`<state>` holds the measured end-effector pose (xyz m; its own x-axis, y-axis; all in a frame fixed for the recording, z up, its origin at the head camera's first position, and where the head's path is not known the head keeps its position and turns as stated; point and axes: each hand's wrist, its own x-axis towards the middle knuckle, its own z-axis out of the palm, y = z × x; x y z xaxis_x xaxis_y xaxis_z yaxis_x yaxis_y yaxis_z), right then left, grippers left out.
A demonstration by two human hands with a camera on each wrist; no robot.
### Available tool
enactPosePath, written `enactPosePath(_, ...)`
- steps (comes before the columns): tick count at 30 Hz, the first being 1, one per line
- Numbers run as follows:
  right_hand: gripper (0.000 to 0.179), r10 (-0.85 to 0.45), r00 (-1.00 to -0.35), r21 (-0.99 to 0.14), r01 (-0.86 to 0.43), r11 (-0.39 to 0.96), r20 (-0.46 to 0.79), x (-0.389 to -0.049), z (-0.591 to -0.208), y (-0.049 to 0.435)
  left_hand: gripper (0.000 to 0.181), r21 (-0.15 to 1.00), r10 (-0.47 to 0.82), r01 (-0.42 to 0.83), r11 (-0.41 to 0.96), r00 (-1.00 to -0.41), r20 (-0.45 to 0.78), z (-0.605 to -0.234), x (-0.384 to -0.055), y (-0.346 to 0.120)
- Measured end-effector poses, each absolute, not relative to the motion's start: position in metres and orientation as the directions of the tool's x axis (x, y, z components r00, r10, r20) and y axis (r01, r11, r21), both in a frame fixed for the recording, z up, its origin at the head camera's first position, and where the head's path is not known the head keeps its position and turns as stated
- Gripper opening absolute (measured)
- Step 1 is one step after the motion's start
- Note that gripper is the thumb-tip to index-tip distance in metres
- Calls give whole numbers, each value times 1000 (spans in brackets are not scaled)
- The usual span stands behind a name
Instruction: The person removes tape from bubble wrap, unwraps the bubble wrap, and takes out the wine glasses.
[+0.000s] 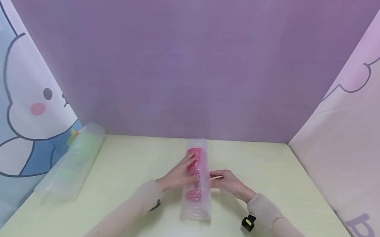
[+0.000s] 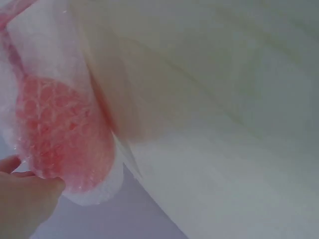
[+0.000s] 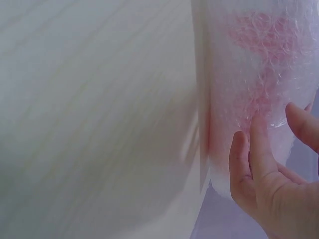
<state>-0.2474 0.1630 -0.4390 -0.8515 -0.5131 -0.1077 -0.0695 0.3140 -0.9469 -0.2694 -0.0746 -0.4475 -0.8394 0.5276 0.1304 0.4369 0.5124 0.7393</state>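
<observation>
A bubble-wrap roll (image 1: pixel 206 204) lies lengthwise in the middle of the table, with a pink-red object (image 1: pixel 193 194) inside that the wrap blurs. My left hand (image 1: pixel 178 175) rests on the roll's upper left side, fingers spread over the pink part. In the left wrist view, part of that hand (image 2: pixel 30 196) touches the wrap beside a rounded pink end (image 2: pixel 67 134). On the opposite side, my right hand (image 1: pixel 230 184) touches the roll with its fingertips. The right wrist view shows these fingers (image 3: pixel 261 149) bent slightly against the wrap, thumb apart.
Another bubble-wrapped bundle (image 1: pixel 70 170), with something green inside, leans along the table's left edge. A purple panel (image 1: pixel 192 69) stands behind the pale yellow table (image 1: pixel 264 160). Printed cloth walls (image 1: pixel 358 140) flank both sides.
</observation>
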Motion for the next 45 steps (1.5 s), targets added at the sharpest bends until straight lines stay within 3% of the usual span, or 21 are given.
enactPosePath(19,48,-500,-857,-940,-60,337,-124,-252,-438,163,88,756,516,402,517,-851,100,-453,-269,-70)
enactPosePath(25,48,-476,-871,-906,-101,411,-119,-254,-438,163,90,749,506,399,529,-857,99,-454,-268,-66)
enactPosePath(32,38,-367,-930,-719,-259,645,5,-258,-424,160,92,743,491,384,549,-867,86,-452,-268,-61)
enactPosePath(39,19,-355,-910,-723,-393,569,216,-260,-412,141,91,729,497,408,550,-861,107,-451,-268,-59)
enactPosePath(45,16,-358,-897,-731,-424,534,260,-259,-418,123,92,720,497,420,553,-859,119,-453,-267,-56)
